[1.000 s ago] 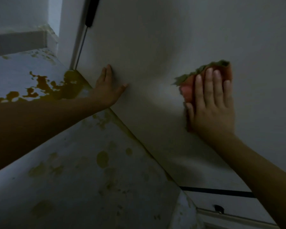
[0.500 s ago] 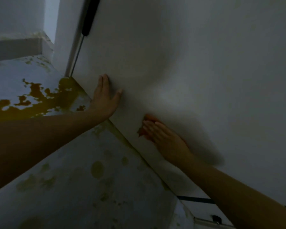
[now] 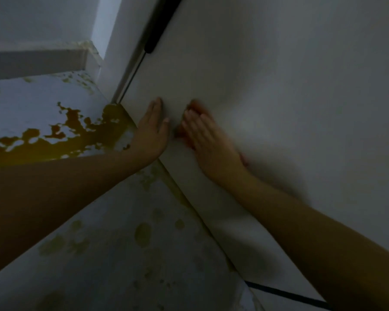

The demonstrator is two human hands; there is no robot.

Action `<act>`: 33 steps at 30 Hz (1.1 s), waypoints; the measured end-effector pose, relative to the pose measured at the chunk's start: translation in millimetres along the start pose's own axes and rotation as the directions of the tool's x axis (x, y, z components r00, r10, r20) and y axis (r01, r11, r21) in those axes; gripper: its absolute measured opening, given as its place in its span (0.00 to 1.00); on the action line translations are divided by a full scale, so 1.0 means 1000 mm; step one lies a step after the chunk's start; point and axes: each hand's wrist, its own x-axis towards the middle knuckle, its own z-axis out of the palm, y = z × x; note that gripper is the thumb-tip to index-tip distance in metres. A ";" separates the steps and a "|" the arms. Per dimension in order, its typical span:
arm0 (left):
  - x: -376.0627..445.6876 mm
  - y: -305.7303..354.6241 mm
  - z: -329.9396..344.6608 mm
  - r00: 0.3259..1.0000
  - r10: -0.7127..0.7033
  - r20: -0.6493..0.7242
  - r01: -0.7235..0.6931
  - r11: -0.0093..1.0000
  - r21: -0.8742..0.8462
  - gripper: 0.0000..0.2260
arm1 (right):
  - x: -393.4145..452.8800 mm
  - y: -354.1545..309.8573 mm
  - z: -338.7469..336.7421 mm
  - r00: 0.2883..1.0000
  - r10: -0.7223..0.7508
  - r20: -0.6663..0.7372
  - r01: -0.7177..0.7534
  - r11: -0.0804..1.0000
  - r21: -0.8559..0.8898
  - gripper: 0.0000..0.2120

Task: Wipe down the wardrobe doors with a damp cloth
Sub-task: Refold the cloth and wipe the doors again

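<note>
In the head view, a plain white, smooth-faced wardrobe door point(image 3: 267, 90) is seen filling the upper right of the picture, dimly lit and shaded towards its far edges. A reddish-pink cloth point(image 3: 182, 133) is pressed flat against the lower left part of this door by the right hand point(image 3: 206, 136). Little of the cloth is shown: a blurred reddish edge is seen beside and beyond the fingertips, and a small pinkish scrap near the wrist. Its texture and dampness cannot be told. The right hand is laid palm-down over the cloth with the fingers straight and close together, not curled round it; the hand is blurred.

The left hand point(image 3: 152, 131) is laid flat on the same door just beside the right hand, fingers straight and pointing upward, nothing being held by it. The two hands lie close but apart.

Along the door's left edge a slim black bar handle point(image 3: 158, 25) is seen, with a dark gap running below it. To the left a pale surface marked with yellow-brown blotches point(image 3: 72, 133) is seen. A thin dark line point(image 3: 285, 294) is seen crossing near the bottom right.
</note>
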 end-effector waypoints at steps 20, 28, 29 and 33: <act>0.002 -0.006 0.003 1.000 -0.013 -0.006 0.012 0.997 -0.070 0.22 | 0.023 0.032 -0.016 0.985 0.169 -0.028 -0.169 0.986 -0.002 0.28; -0.009 -0.009 0.014 1.000 0.002 0.027 -0.001 0.999 -0.035 0.24 | -0.034 -0.074 0.030 0.894 -0.357 0.272 0.356 0.933 0.053 0.27; -0.013 -0.008 0.019 0.999 -0.011 0.046 0.013 0.999 -0.033 0.25 | -0.051 -0.080 0.033 0.865 -0.413 0.286 0.403 0.910 0.096 0.27; -0.031 0.005 0.038 0.988 -0.091 0.124 0.090 0.996 0.014 0.33 | -0.125 -0.093 0.042 0.806 -0.505 0.309 0.477 0.863 0.166 0.28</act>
